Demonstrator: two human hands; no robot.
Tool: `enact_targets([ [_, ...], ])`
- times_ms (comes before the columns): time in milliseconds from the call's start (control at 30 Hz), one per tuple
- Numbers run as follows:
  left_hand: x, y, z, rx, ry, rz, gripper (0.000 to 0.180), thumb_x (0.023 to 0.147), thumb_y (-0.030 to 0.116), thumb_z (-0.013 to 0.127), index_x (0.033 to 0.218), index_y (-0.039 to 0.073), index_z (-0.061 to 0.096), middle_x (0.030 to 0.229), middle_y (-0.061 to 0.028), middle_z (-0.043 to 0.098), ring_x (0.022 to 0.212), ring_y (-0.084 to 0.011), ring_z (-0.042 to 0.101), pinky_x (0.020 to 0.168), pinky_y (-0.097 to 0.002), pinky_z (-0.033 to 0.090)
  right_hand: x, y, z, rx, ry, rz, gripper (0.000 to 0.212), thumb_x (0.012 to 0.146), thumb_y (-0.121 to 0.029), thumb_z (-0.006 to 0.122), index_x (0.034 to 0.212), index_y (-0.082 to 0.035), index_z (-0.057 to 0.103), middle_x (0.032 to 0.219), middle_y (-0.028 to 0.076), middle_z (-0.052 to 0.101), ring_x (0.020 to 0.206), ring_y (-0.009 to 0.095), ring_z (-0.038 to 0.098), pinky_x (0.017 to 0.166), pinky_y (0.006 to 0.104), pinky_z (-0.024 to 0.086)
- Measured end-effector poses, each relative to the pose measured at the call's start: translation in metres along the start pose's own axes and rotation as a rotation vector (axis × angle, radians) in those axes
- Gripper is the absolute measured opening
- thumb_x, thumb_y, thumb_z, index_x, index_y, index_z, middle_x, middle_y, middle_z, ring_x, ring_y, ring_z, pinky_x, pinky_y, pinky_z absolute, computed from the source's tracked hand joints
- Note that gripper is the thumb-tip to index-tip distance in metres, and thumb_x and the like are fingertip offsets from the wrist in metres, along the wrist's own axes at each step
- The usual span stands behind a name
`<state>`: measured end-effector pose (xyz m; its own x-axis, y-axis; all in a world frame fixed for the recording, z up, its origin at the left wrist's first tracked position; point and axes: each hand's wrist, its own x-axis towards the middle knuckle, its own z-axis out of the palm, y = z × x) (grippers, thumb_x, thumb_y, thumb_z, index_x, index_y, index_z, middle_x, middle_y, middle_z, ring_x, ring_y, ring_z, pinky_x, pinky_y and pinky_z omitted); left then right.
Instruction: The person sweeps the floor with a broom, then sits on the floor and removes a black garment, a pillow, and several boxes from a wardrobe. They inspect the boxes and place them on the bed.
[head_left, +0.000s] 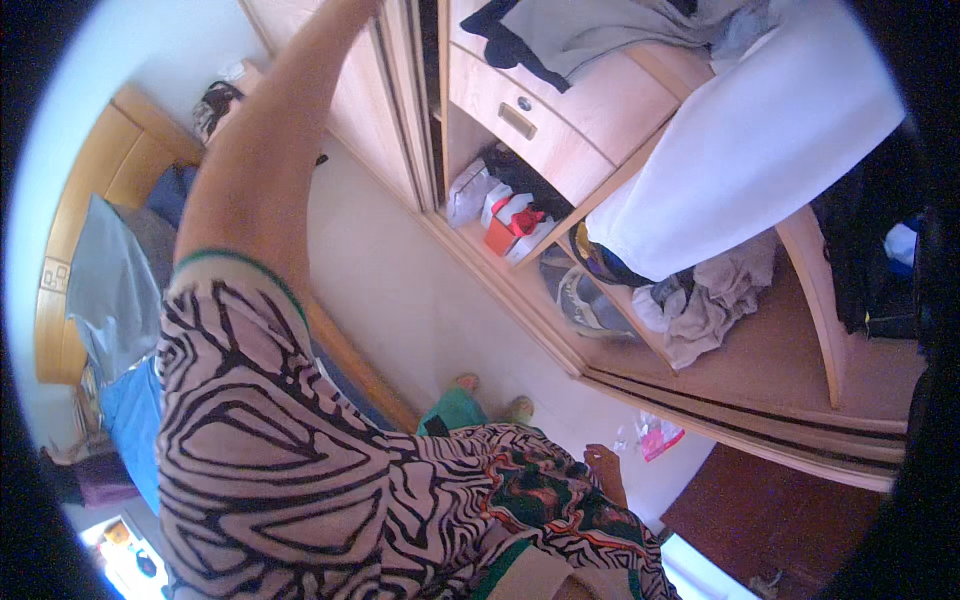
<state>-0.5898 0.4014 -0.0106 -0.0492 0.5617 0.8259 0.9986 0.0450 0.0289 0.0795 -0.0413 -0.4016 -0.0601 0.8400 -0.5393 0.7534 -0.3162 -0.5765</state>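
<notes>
My left arm (265, 150) is raised across the upper left toward the wardrobe's sliding door (350, 120); its hand lies beyond the top edge of the view. Low beside my patterned clothing, my right hand (604, 468) hangs with loosely spread fingers and nothing visible in it. A long white garment (740, 150) hangs inside the wardrobe, in front of its shelves. Grey clothing (610, 30) drapes over the top of a light wooden drawer unit (570, 110). The drawer front is closed.
Boxes and a red item (520, 218) fill the cubby under the drawer. Crumpled grey cloth (715, 300) lies in the wardrobe bottom, with dark bags (870, 250) at right. A bed with a wooden headboard (75, 260) stands left. A pink plastic packet (657, 437) lies on the floor.
</notes>
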Motion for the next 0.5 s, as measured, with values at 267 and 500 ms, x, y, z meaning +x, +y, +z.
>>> enact_targets([
  [267,-0.472,0.066,-0.063,-0.443,-0.953,-0.262,0.067,0.078,0.029,0.067,0.135,0.005,0.041,0.135,-0.0243,0.042,0.124,-0.0371,0.044,0.104,-0.0437,0.036,0.037,0.019,0.021,-0.026,-0.357,-0.064,0.037,0.083,-0.035,0.064,0.1,-0.002,0.066,0.089,0.013,0.068,0.08,0.025,0.066,0.072,0.0364,0.052],
  [500,-0.794,0.271,-0.263,-0.734,-1.248,-1.545,0.074,0.085,0.066,0.043,0.123,0.004,0.055,0.116,-0.0225,0.059,0.108,-0.0381,0.056,0.098,-0.0427,0.039,0.076,0.018,0.015,-0.162,-0.472,-0.119,0.039,0.083,-0.038,0.063,0.099,-0.002,0.066,0.087,0.013,0.067,0.079,0.026,0.065,0.072,0.0374,0.051],
])
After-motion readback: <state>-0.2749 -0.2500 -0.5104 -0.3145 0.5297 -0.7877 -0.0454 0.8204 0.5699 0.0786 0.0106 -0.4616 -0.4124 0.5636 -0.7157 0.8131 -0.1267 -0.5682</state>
